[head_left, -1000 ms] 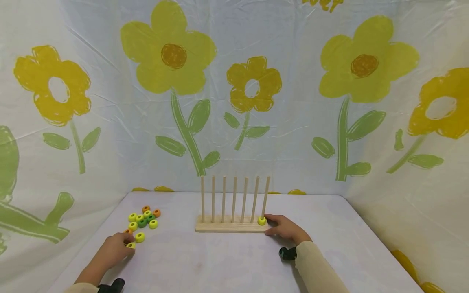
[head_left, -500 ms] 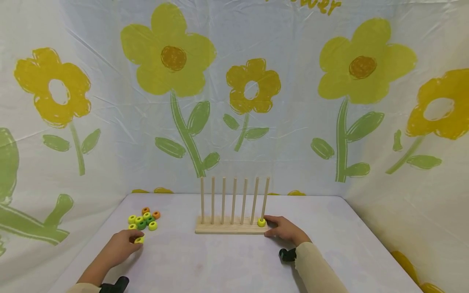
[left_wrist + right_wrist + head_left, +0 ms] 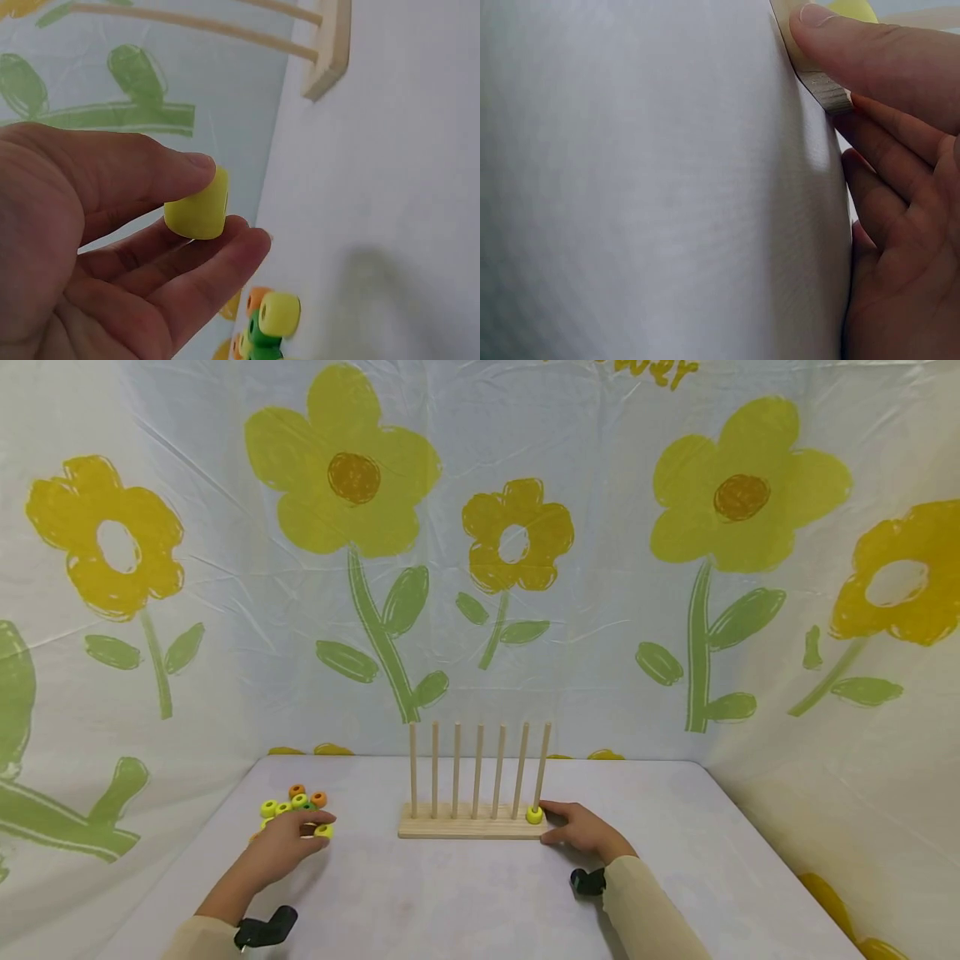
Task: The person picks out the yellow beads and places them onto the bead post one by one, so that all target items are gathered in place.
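Down at the frame's lower left, a person's left hand (image 3: 276, 853) pinches a yellow bead (image 3: 323, 832); right of lower center, the right hand (image 3: 587, 830) grips 1 end of a 7-peg wooden rack (image 3: 468, 830).

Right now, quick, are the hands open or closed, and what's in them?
Left hand: closed, pinching a yellow ring bead.
Right hand: closed, thumb and fingers gripping the right end of the wooden peg rack.

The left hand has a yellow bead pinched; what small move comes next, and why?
Probably move the left hand toward the wooden rack: it pinches a yellow bead, the right hand grips the rack's right end, and another bead already sits on the rightmost peg.
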`<action>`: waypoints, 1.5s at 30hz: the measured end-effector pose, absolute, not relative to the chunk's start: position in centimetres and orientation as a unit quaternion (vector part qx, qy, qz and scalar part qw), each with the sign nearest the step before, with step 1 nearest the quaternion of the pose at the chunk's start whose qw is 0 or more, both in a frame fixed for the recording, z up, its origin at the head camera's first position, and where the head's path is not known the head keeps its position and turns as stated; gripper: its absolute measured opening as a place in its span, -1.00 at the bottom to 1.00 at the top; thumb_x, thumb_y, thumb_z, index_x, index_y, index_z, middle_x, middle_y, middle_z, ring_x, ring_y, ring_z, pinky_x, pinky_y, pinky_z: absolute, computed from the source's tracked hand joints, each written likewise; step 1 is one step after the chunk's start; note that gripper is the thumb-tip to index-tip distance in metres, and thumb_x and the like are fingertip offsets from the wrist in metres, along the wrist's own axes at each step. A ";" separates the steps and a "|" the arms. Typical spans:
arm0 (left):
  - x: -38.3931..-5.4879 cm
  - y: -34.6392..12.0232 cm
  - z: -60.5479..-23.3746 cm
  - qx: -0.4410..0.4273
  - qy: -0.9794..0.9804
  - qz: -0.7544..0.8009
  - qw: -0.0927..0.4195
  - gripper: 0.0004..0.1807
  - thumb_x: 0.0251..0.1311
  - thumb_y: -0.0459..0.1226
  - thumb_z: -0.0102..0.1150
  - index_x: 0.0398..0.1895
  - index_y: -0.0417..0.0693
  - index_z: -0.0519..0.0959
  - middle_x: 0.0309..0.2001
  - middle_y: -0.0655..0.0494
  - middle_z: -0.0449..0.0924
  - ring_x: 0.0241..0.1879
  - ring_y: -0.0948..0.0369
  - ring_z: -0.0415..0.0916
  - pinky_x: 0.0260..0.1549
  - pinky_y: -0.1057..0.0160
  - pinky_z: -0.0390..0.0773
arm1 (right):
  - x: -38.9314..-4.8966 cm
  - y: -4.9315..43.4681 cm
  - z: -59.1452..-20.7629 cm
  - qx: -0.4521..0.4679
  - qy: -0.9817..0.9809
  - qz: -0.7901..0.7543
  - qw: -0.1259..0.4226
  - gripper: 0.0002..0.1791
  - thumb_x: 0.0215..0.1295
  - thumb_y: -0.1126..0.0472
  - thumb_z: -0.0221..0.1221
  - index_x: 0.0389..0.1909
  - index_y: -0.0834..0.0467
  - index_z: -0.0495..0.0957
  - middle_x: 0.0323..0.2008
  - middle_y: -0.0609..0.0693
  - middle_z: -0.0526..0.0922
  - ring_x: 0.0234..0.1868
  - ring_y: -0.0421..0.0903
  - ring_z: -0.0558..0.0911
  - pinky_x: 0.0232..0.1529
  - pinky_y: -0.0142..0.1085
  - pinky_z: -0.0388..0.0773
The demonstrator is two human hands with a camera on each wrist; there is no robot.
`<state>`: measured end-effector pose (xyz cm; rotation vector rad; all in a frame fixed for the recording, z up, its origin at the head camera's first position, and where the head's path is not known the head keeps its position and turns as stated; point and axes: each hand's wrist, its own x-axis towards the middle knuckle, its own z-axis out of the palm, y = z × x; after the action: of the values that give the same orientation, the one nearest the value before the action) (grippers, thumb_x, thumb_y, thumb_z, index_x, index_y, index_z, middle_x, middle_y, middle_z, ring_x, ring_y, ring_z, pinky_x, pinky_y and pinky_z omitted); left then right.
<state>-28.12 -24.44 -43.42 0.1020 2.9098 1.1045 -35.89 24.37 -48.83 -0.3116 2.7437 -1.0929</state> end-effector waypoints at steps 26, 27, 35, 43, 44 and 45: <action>-30.0 -17.3 -41.0 0.099 0.910 0.402 0.000 -0.67 0.26 -0.28 0.17 0.09 0.12 0.60 0.18 0.10 0.53 0.21 -0.02 0.47 0.04 0.01 0.61 | -35.6 24.3 -48.5 -0.098 0.921 -0.367 0.088 -0.20 0.00 0.06 0.43 0.34 0.04 0.42 0.37 0.13 0.37 0.44 0.22 0.22 0.41 0.23 0.08; -30.1 -17.1 -41.0 0.105 0.909 0.404 -0.002 -0.67 0.27 -0.27 0.18 0.09 0.12 0.60 0.18 0.10 0.53 0.21 -0.01 0.47 0.05 0.01 0.61 | -35.6 24.3 -48.5 -0.099 0.921 -0.366 0.087 -0.20 0.00 0.07 0.43 0.33 0.04 0.42 0.37 0.14 0.38 0.44 0.22 0.22 0.41 0.23 0.08; -30.3 -15.2 -40.3 0.140 0.886 0.441 -0.006 -0.65 0.23 -0.30 0.22 0.11 -0.02 0.59 0.16 0.02 0.56 0.16 -0.02 0.53 0.01 0.03 0.62 | -35.7 24.3 -48.6 -0.097 0.923 -0.361 0.088 -0.20 0.01 0.04 0.42 0.35 0.02 0.41 0.38 0.13 0.36 0.45 0.23 0.21 0.41 0.23 0.08; -30.9 -13.3 -39.9 0.156 0.881 0.447 -0.007 -0.66 0.22 -0.30 0.24 0.09 -0.04 0.60 0.12 0.05 0.59 0.12 0.02 0.56 0.00 0.03 0.63 | -36.0 24.4 -48.8 -0.105 0.924 -0.359 0.083 -0.20 0.01 0.04 0.42 0.35 0.04 0.41 0.37 0.14 0.37 0.44 0.22 0.23 0.40 0.22 0.09; -30.9 -13.1 -39.8 0.162 0.879 0.448 -0.007 -0.65 0.22 -0.29 0.24 0.10 -0.05 0.60 0.11 0.04 0.60 0.11 0.01 0.56 0.00 0.03 0.63 | -36.0 24.4 -48.9 -0.104 0.924 -0.360 0.082 -0.20 0.01 0.04 0.42 0.35 0.04 0.41 0.37 0.13 0.38 0.44 0.22 0.23 0.41 0.22 0.09; -31.0 -13.0 -39.7 0.167 0.877 0.450 -0.006 -0.64 0.23 -0.28 0.24 0.11 -0.06 0.59 0.11 0.04 0.60 0.11 0.01 0.56 -0.01 0.03 0.64 | -36.0 24.5 -48.9 -0.106 0.925 -0.357 0.079 -0.20 0.00 0.04 0.42 0.34 0.04 0.41 0.36 0.14 0.39 0.44 0.23 0.24 0.40 0.22 0.10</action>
<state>-30.98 -12.97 -39.69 0.5265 2.7659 1.4203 -36.02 24.46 -48.90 -0.3172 2.7670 -1.0693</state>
